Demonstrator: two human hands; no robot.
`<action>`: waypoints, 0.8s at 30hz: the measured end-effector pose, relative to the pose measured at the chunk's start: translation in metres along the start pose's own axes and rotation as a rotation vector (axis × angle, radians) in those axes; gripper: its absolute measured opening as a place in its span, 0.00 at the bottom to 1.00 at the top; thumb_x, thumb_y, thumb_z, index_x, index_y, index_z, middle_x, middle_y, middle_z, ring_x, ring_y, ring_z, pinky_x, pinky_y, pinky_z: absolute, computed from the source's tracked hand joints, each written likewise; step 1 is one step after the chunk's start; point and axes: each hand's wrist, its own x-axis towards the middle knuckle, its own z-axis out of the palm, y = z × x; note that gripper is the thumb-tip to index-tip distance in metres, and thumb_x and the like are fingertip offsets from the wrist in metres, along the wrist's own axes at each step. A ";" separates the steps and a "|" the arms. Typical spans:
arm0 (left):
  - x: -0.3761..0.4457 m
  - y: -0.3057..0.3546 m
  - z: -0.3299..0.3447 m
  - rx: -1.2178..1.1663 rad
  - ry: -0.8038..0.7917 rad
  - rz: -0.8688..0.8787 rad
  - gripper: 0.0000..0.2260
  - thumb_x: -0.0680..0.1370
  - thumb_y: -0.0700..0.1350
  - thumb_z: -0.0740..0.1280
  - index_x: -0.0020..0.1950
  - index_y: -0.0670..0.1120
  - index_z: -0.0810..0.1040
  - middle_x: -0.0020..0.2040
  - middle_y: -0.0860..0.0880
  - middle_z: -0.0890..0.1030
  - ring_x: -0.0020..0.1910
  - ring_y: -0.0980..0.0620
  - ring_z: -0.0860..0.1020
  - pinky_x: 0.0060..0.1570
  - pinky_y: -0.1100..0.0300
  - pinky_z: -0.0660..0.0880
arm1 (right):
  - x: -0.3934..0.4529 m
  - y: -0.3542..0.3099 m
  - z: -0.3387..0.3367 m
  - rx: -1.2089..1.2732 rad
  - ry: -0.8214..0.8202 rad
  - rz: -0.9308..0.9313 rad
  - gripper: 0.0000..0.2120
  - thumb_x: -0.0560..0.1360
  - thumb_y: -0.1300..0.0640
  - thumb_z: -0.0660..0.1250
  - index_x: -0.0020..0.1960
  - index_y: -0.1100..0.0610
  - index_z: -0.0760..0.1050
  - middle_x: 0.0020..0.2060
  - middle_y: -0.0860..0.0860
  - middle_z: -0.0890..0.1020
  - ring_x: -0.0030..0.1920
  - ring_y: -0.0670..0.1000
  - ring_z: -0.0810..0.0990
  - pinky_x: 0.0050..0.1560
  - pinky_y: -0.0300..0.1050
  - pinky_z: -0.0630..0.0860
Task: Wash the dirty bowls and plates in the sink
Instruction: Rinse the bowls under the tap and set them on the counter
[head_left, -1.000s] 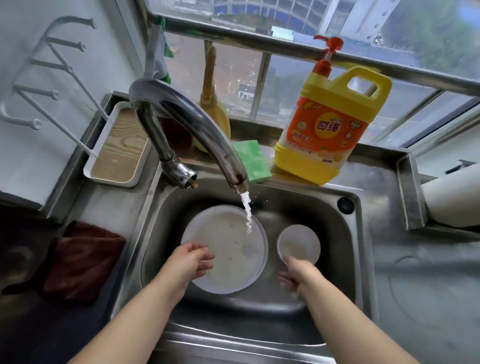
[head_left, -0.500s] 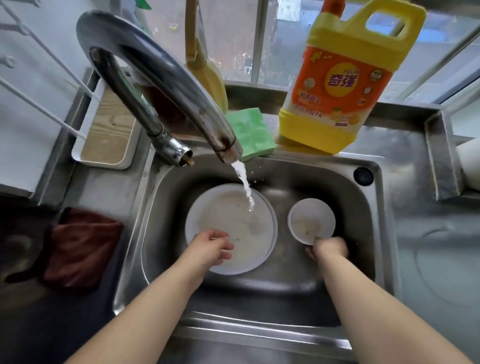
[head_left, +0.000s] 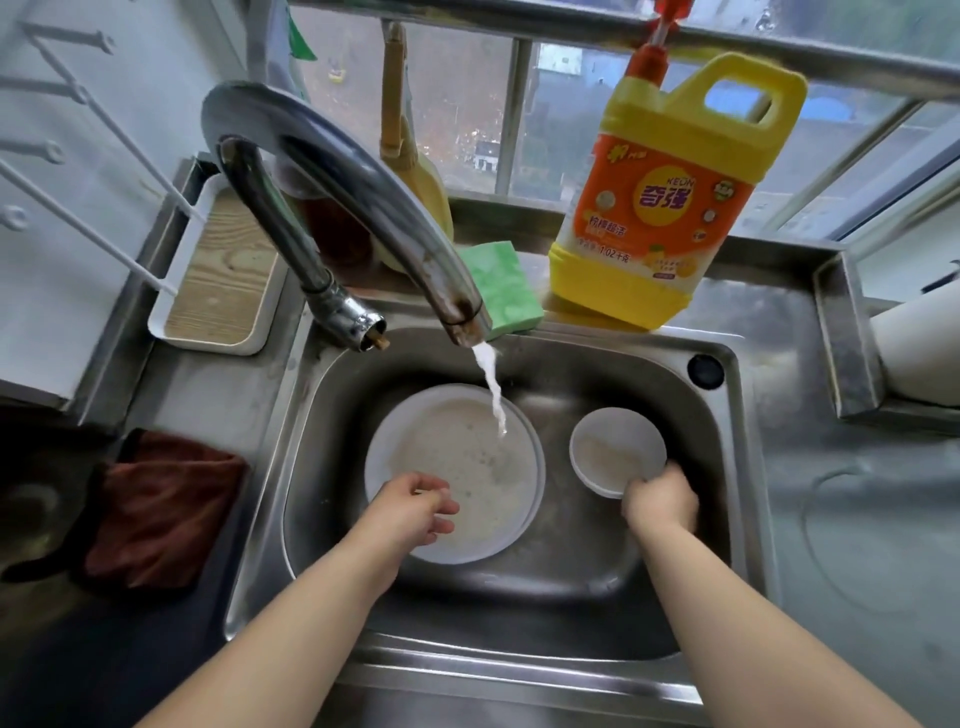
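Now the right hand (head_left: 658, 501) grips the bowl (head_left: 617, 449), no longer reaching.

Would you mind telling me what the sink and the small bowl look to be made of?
The sink looks like stainless steel: grey, brushed, with dull reflections. The bowl held by the right hand is plain matte white, either plastic or ceramic; the look does not settle which.
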 end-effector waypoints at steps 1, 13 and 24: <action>-0.001 0.001 -0.001 -0.003 -0.004 0.005 0.03 0.80 0.42 0.62 0.51 0.48 0.75 0.47 0.47 0.83 0.46 0.47 0.82 0.48 0.56 0.77 | 0.000 0.002 -0.001 0.016 -0.011 0.013 0.17 0.76 0.62 0.63 0.64 0.61 0.71 0.58 0.63 0.77 0.58 0.65 0.75 0.57 0.53 0.73; -0.003 0.004 -0.018 -0.014 0.001 0.055 0.04 0.80 0.42 0.62 0.53 0.47 0.75 0.47 0.46 0.83 0.44 0.49 0.81 0.41 0.60 0.74 | -0.007 0.003 0.003 0.020 -0.124 0.093 0.14 0.75 0.61 0.63 0.59 0.64 0.70 0.34 0.59 0.80 0.36 0.59 0.83 0.47 0.57 0.81; 0.001 -0.001 -0.015 0.025 0.002 0.047 0.04 0.80 0.42 0.61 0.53 0.46 0.74 0.47 0.46 0.82 0.44 0.48 0.81 0.42 0.59 0.75 | -0.025 -0.013 -0.010 -0.022 -0.108 -0.028 0.20 0.77 0.58 0.59 0.67 0.61 0.62 0.54 0.63 0.78 0.44 0.62 0.82 0.47 0.55 0.80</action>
